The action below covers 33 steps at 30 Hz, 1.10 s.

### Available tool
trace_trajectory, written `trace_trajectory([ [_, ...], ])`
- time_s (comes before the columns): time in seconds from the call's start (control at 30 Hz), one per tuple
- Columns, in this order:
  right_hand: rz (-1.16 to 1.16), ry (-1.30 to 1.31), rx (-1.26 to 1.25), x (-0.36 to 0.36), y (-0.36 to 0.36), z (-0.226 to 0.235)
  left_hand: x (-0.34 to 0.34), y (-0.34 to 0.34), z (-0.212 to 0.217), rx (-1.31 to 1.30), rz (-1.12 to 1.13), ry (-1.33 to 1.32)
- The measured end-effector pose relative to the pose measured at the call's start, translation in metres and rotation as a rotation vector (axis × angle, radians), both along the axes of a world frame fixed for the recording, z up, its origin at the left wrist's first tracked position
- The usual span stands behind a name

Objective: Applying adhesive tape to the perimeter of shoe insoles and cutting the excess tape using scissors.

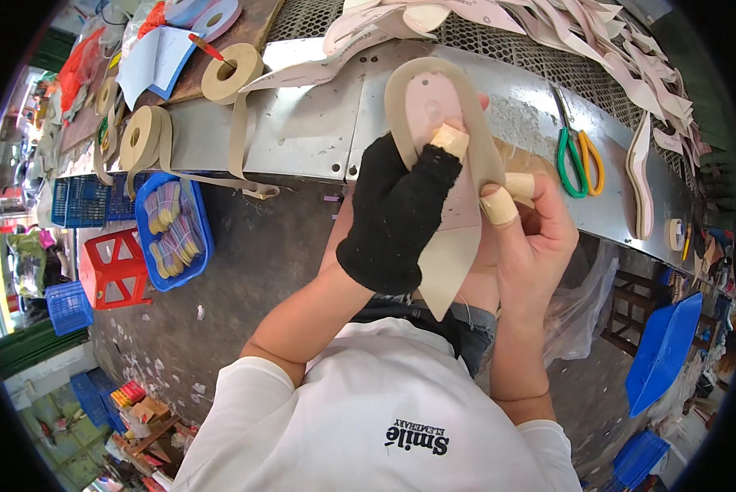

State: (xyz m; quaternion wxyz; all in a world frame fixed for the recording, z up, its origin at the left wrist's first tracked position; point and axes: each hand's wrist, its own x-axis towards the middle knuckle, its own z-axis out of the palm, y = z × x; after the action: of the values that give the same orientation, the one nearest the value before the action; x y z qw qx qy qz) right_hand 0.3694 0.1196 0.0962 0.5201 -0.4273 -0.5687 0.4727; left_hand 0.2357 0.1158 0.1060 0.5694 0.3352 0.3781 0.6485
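Observation:
A pale pink shoe insole (pixel 428 100) is held upright over the table's near edge, its pointed beige end hanging down toward my lap. Along its rounded end and sides runs a beige edging strip (pixel 480 123). My left hand (pixel 397 221), in a black fingerless glove, grips the insole across its middle, the taped thumb pressed on the pink face. At the insole's right edge, my right hand (pixel 540 234) pinches the strip between taped thumb and finger. Its other fingers are curled, and part of the strip is hidden behind them.
On the metal tabletop (pixel 310 131) lie scissors (pixel 581 160) with green and orange handles. Rolls of beige tape (pixel 238 82) are at the left, with strips trailing over the edge. Pink insole pieces (pixel 540 29) are piled behind. A blue basket (pixel 209 246) and red stool (pixel 97 287) stand lower left.

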Motion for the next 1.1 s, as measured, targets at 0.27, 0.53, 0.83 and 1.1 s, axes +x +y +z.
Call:
trace_trajectory([
  [0.27,-0.141,-0.222,0.182,-0.002,0.008,-0.008,0.002,0.006,-0.005,0.051,0.114,0.129],
  [0.53,0.137,-0.311,0.138,0.008,0.032,-0.010,-0.020,0.041,-0.009,-0.047,-0.207,0.125],
  [0.83,0.339,-0.060,-0.045,0.028,0.035,0.000,-0.031,0.020,-0.032,-0.153,-0.372,-0.081],
  [1.1,0.199,0.188,-0.190,0.023,0.020,-0.036,-0.016,0.015,-0.026,-0.234,-0.068,-0.070],
])
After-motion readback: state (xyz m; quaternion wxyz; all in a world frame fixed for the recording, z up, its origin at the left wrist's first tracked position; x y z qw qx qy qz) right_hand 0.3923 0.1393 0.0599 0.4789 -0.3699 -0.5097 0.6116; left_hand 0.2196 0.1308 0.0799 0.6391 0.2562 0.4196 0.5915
